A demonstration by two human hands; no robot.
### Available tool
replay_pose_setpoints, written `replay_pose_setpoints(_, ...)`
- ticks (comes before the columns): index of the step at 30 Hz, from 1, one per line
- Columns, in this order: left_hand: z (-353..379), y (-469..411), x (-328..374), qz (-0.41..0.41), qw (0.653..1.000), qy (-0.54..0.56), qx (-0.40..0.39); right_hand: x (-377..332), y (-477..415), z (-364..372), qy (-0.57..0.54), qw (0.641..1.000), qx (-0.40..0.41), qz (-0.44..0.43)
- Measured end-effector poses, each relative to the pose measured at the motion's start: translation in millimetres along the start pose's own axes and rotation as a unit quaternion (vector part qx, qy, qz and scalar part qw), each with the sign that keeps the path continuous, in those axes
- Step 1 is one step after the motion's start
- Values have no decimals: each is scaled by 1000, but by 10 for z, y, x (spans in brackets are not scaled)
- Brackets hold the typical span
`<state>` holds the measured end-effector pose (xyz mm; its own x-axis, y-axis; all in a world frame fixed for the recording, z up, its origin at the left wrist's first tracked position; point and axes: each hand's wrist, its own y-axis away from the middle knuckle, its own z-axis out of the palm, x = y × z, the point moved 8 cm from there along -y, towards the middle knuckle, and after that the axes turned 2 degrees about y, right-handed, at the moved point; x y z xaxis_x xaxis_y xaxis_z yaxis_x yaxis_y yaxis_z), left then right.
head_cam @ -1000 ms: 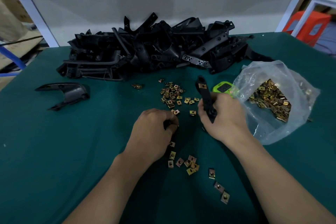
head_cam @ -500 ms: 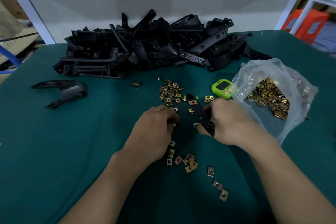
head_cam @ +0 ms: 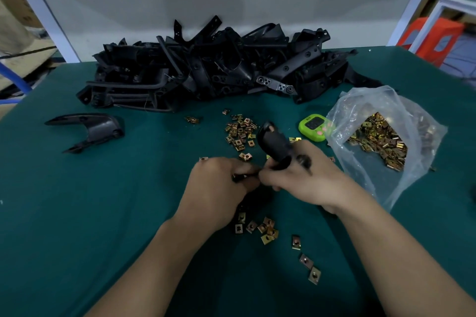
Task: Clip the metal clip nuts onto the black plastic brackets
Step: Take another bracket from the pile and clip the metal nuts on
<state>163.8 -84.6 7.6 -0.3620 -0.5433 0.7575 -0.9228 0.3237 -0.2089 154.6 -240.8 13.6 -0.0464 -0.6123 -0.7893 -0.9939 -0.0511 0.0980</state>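
Observation:
My right hand [head_cam: 306, 180] grips a black plastic bracket [head_cam: 274, 144] that sticks up and away from me, with a brass clip nut on its far tip. My left hand [head_cam: 219, 188] meets it at the bracket's near end, fingers curled round a dark part of it; whether a clip nut is pinched there is hidden. Loose brass clip nuts [head_cam: 240, 131] lie scattered beyond the hands. More clip nuts [head_cam: 262, 229] lie just below my wrists.
A big heap of black brackets [head_cam: 211, 69] fills the back of the green table [head_cam: 77, 213]. One single bracket [head_cam: 90, 128] lies at the left. A clear plastic bag of clip nuts [head_cam: 381, 141] sits at the right, with a green timer [head_cam: 313, 127] beside it.
My right hand has brought the bracket down and left until its near end meets my left hand. The hands were apart before and now touch.

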Motion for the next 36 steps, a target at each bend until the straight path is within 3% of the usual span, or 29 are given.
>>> replay_pose_setpoints(3, -86, -18, -65, -63, 984, 165, 23, 44, -11, -22, -96, 995, 16, 23)
replay_pose_setpoints(6, -41, -21, -106, -112, 942, 316, 18, 74, -23, -247, 17, 989, 149, 7)
replay_pose_setpoints(9, 56, -7, -100, -127, 906, 404, -26, -23, 3, -248, 75, 982, 173, -29)
replay_pose_setpoints(14, 83, -3, -137, -135, 886, 442, -29, 24, -15, -207, 131, 973, 186, -19)
replay_pose_setpoints(28, 28, 20, -113, -137, 895, 425, -19, 67, -58, -139, 174, 968, 179, -31)
replay_pose_setpoints(36, 35, 13, -101, -158, 867, 473, -4, -1, -41, -77, 236, 957, 168, -17)
